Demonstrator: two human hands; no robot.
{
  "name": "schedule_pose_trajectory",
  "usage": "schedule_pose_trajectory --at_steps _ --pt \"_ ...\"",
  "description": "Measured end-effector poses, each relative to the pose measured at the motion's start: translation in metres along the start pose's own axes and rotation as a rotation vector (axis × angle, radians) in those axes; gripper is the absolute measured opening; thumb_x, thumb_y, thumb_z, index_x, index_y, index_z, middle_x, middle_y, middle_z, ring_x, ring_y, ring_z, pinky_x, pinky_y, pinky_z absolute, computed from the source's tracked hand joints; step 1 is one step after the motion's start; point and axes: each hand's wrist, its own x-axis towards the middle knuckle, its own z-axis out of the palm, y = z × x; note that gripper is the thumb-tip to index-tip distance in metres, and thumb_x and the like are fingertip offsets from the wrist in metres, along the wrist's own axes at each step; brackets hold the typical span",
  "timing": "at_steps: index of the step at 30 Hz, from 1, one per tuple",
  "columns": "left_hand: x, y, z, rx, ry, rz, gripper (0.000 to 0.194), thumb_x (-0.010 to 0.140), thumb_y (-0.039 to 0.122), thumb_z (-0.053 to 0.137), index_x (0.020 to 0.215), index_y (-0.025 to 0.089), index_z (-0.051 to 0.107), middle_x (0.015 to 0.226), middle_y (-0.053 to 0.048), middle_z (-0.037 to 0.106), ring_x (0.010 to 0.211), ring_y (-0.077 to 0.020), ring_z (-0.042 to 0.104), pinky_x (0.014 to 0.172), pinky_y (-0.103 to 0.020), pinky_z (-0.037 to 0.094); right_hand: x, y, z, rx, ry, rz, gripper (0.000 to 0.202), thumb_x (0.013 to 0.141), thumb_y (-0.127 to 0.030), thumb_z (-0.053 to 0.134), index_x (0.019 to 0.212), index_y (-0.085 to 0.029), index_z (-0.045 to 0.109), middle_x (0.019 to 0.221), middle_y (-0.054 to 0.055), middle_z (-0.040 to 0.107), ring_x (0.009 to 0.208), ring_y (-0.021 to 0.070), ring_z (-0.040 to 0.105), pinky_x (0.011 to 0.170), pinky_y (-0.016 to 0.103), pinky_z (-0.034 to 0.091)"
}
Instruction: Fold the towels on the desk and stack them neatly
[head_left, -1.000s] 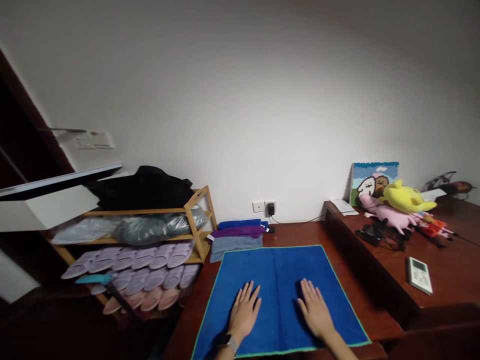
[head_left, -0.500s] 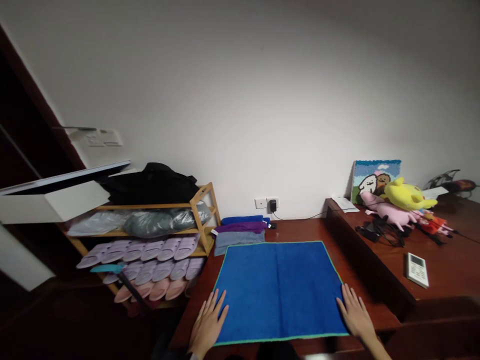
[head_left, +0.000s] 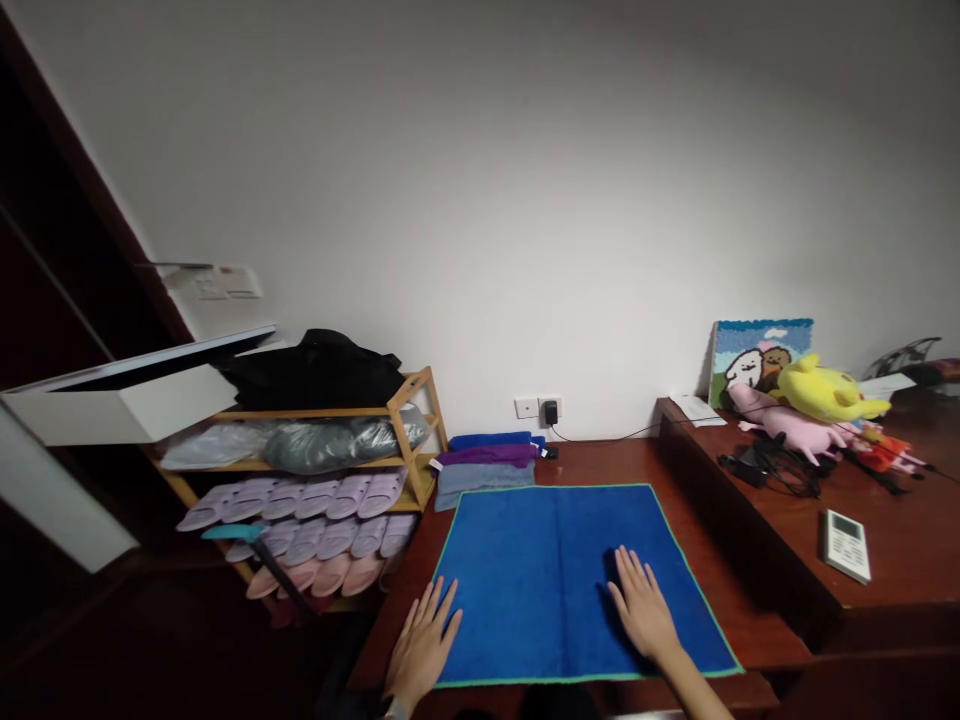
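Observation:
A blue towel (head_left: 510, 580) with a green hem lies spread flat on the brown wooden table (head_left: 600, 460), a crease running down its middle. My left hand (head_left: 426, 640) rests with fingers apart on the towel's left edge, near the front corner. Over the right half of the towel is my right hand (head_left: 643, 605), palm down and fingers stretched out, holding nothing; a shadow beside it suggests it is slightly raised. Behind the towel, at the back left, lie folded towels: a grey-blue one (head_left: 480, 482), a purple one (head_left: 491, 456) and a blue one (head_left: 487, 439).
To the left stands a wooden rack (head_left: 420, 440) with several slippers (head_left: 322, 500), a black bag (head_left: 322, 370) and a white box (head_left: 150, 405). A higher desk (head_left: 787, 530) at right carries plush toys (head_left: 825, 390), a remote control (head_left: 847, 545) and cables. A charger (head_left: 551, 412) is plugged into the wall.
My right hand has left the towel's right edge and moved inward over its right half. My left hand stays on the left edge. The view has shifted slightly.

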Motion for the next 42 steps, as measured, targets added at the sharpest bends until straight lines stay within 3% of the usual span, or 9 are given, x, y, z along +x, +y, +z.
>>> schedule_pose_trajectory --at_steps 4,10,14,25,28,31,36,39,42 --pt "-0.002 0.001 -0.001 -0.008 -0.006 -0.001 0.061 0.103 0.056 0.032 0.159 0.034 0.032 0.168 0.000 0.027 0.154 -0.0249 0.028 0.126 -0.050 0.027 0.008 0.017 0.011 -0.035 -0.079 0.041 0.076 0.100 -0.061 0.021 0.161 -0.017 0.029 0.167 0.006 0.026 0.156 0.0234 0.020 0.128 0.048 0.014" --pt "-0.003 0.001 -0.004 -0.006 -0.024 -0.010 0.061 0.103 0.058 0.030 0.159 0.034 0.030 0.169 0.001 0.026 0.155 -0.0223 0.026 0.126 -0.048 0.025 0.001 0.119 0.009 -0.180 -0.088 0.260 0.083 0.095 -0.059 0.020 0.162 -0.009 0.022 0.169 0.007 0.021 0.157 0.0253 0.016 0.129 0.048 0.012" --pt "-0.002 0.002 -0.005 -0.006 -0.024 -0.008 0.060 0.103 0.057 0.031 0.159 0.034 0.032 0.168 0.001 0.027 0.155 -0.0228 0.025 0.126 -0.049 0.025 -0.004 0.159 0.004 -0.176 -0.077 0.285 0.083 0.095 -0.058 0.017 0.162 -0.010 0.022 0.169 0.007 0.022 0.157 0.0227 0.017 0.129 0.046 0.014" --pt "0.009 -0.007 -0.001 0.016 0.007 0.021 0.056 0.104 0.052 0.034 0.156 0.033 0.040 0.165 0.000 0.037 0.153 -0.0234 0.033 0.125 -0.050 0.029 -0.007 0.169 0.014 -0.122 -0.049 0.254 0.088 0.094 -0.064 0.014 0.162 -0.009 0.022 0.169 0.005 0.022 0.157 0.0217 0.013 0.130 0.045 0.009" --pt "0.038 0.023 -0.010 -0.030 0.075 0.053 0.055 0.105 0.049 0.033 0.153 0.027 0.047 0.163 -0.004 0.042 0.151 -0.0237 0.036 0.125 -0.048 0.031 -0.007 0.172 0.017 -0.115 -0.029 0.253 0.089 0.093 -0.067 0.014 0.162 -0.012 0.024 0.169 0.005 0.024 0.157 0.0219 0.015 0.130 0.046 0.011" --pt "0.075 0.076 -0.012 -0.107 0.054 0.181 0.055 0.106 0.050 0.031 0.153 0.027 0.047 0.163 -0.004 0.043 0.151 -0.0228 0.038 0.125 -0.045 0.031 -0.008 0.174 0.020 -0.106 -0.030 0.260 0.090 0.092 -0.068 0.012 0.162 -0.012 0.024 0.169 0.004 0.023 0.157 0.0218 0.014 0.130 0.047 0.011" --pt "0.118 0.139 0.011 -0.144 -0.071 0.219 0.061 0.105 0.053 0.027 0.159 0.025 0.035 0.166 -0.006 0.034 0.154 -0.0242 0.030 0.127 -0.048 0.025 -0.010 0.182 0.027 -0.090 -0.015 0.246 0.092 0.090 -0.069 0.013 0.161 -0.013 0.027 0.168 0.005 0.027 0.157 0.0227 0.016 0.130 0.047 0.014" --pt "0.123 0.122 0.023 -0.125 -0.089 0.163 0.063 0.104 0.057 0.027 0.160 0.029 0.031 0.168 -0.004 0.030 0.156 -0.0254 0.026 0.127 -0.051 0.022 -0.010 0.190 0.033 -0.071 0.026 0.237 0.090 0.090 -0.070 0.017 0.161 -0.018 0.029 0.167 0.004 0.031 0.156 0.0232 0.021 0.130 0.048 0.017" --pt "0.120 0.074 0.023 -0.088 -0.074 0.045 0.065 0.103 0.059 0.028 0.161 0.028 0.030 0.169 -0.004 0.027 0.156 -0.0259 0.023 0.127 -0.051 0.020 -0.010 0.196 0.038 -0.048 0.054 0.221 0.087 0.089 -0.069 0.023 0.160 -0.020 0.033 0.165 0.004 0.035 0.155 0.0251 0.023 0.129 0.050 0.019"
